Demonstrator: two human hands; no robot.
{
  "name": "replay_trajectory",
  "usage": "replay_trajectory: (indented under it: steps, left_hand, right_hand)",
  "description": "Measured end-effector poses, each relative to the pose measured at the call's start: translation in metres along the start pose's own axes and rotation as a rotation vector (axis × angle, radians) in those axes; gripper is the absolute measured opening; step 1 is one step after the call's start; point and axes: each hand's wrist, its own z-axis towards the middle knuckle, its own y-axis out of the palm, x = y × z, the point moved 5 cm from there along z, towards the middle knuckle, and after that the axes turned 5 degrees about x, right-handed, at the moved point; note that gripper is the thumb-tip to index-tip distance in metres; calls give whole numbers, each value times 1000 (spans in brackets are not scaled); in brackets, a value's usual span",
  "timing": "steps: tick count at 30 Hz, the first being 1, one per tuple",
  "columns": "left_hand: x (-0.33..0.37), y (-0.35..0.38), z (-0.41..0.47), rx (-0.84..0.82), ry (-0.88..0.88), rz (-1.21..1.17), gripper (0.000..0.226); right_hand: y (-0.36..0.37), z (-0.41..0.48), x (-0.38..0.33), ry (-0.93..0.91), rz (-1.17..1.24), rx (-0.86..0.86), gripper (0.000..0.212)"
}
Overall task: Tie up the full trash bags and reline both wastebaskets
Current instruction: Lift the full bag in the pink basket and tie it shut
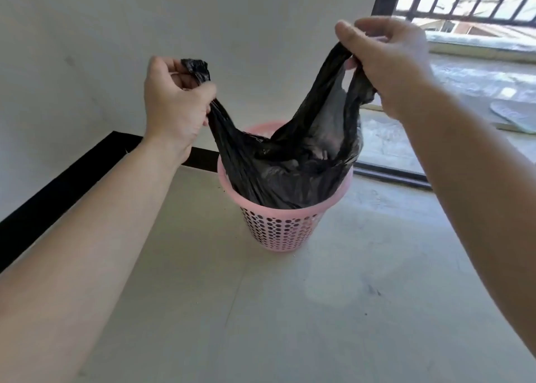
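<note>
Starting at my far left, a black baseboard runs along the foot of the white wall, at about 9 o'clock from the basket. My left hand is up at 10 o'clock from the basket. Its fingers are curled tight into a fist round one handle of the black trash bag, and the crumpled end of that handle pokes out above the thumb.

The bag hangs between both hands, its body sitting inside the pink wastebasket. The basket stands upright on the pale floor, near the centre of my view. The bag's top is drawn up into a V and is not knotted.

At 1 o'clock from the basket, my right hand holds the other handle. Thumb and curled fingers pinch the loop from above, and the plastic is stretched taut below.

Farther right, at 2 o'clock, I see black window bars. At 3 o'clock, near the frame edge, lies a pale flat object that I cannot identify.
</note>
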Motion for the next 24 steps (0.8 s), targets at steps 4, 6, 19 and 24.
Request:
replay_trajectory:
  steps: [4, 6, 19, 24]
  left_hand:
    - [-21, 2, -7, -2, -70, -20, 36]
    - [-29, 0, -14, 64, -48, 20, 43]
    - [-137, 20, -53, -261, -94, 334, 129]
    - [-126, 40, -39, -226, -154, 185, 99]
  right_hand:
    - [-9, -2, 23, -156, -383, 116, 76]
    - [-17, -14, 34, -256, -465, 196, 83]
    - [11, -71, 164, -182, -660, -406, 127]
    - [50, -43, 155, -41, -382, -311, 132]
